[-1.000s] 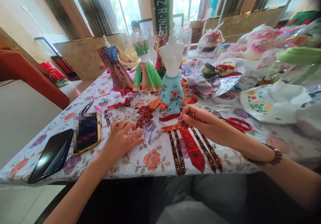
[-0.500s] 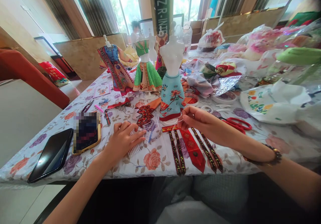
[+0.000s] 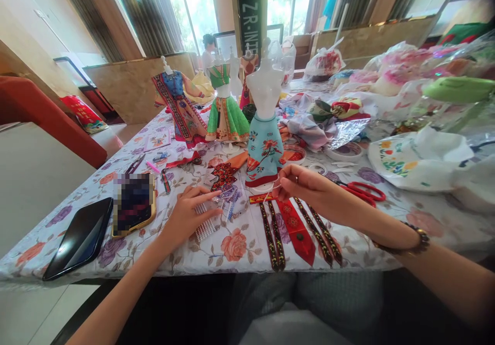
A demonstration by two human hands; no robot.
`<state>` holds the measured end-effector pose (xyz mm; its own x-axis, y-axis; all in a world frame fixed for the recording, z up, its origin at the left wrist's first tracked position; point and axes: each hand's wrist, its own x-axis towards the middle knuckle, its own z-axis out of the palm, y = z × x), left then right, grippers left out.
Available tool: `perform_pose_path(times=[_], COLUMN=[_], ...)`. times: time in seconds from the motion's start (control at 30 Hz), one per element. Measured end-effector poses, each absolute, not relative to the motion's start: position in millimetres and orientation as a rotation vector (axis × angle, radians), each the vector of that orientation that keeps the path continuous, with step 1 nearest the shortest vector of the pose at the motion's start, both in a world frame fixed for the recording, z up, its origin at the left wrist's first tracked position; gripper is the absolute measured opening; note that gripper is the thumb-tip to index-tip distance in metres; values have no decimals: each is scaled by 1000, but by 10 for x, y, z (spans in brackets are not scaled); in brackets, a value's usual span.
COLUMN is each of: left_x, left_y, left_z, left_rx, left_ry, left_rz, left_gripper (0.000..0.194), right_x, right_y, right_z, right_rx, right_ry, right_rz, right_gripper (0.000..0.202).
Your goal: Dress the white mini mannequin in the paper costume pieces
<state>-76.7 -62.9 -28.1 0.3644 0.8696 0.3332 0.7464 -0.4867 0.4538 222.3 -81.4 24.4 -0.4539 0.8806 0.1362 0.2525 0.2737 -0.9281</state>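
My right hand (image 3: pixel 296 184) is closed in a pinch on a thin white strip (image 3: pixel 266 195), whose end hangs below the fingertips. Just behind it stands a small white dress form (image 3: pixel 265 89) wearing a light blue floral skirt (image 3: pixel 266 146) with a dark red hem. Beneath the hand lies a red pointed panel (image 3: pixel 296 226) with dark patterned ribbons (image 3: pixel 275 236) on both sides. My left hand (image 3: pixel 191 213) rests with fingers spread at a sheet of stick-on beads (image 3: pixel 204 225); the palm hides part of it. A blue bead strip (image 3: pixel 232 206) lies near its fingertips.
Two phones, a black one (image 3: pixel 79 236) and a yellow-cased one (image 3: pixel 133 206), lie at left. Red scissors (image 3: pixel 365 192) and tape rolls (image 3: pixel 346 151) are at right. Dressed forms (image 3: pixel 228 113) stand behind, with fabric scraps (image 3: pixel 309 123) and plastic bags (image 3: pixel 421 154) to the right.
The fingers of my left hand have straightened and shifted slightly, uncovering more of the bead sheet. My right hand keeps its pinch in nearly the same place.
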Motion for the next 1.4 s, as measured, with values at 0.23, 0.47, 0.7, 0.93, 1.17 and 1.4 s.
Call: perform_pose_path(times=[0.23, 0.47, 0.7, 0.93, 1.17, 1.4], left_x=[-578, -288, -350, 210, 680, 830], left_y=[-755, -809, -797, -1018, -984, -868], left_z=[-153, 2, 8, 183, 86, 11], left_rx=[2273, 2372, 2376, 2218, 1822, 1709], left_ry=[1479, 1580, 1773, 1407, 1156, 1092], left_rz=[1055, 895, 933, 1179, 1315, 1576], left_gripper=[18, 23, 14, 13, 12, 4], right_x=[2223, 2238, 2280, 2302, 2321, 2298], right_y=[-795, -770, -706, -649, -633, -555], right_z=[226, 235, 198, 174, 192, 141], right_rx=[-943, -840, -792, -706, -699, -613], right_ry=[-1826, -1782, -1790, -1792, -1851, -1662], right_rz=[1277, 1355, 1374, 1378, 1214, 1188], right_gripper=[21, 20, 19, 19, 22, 14])
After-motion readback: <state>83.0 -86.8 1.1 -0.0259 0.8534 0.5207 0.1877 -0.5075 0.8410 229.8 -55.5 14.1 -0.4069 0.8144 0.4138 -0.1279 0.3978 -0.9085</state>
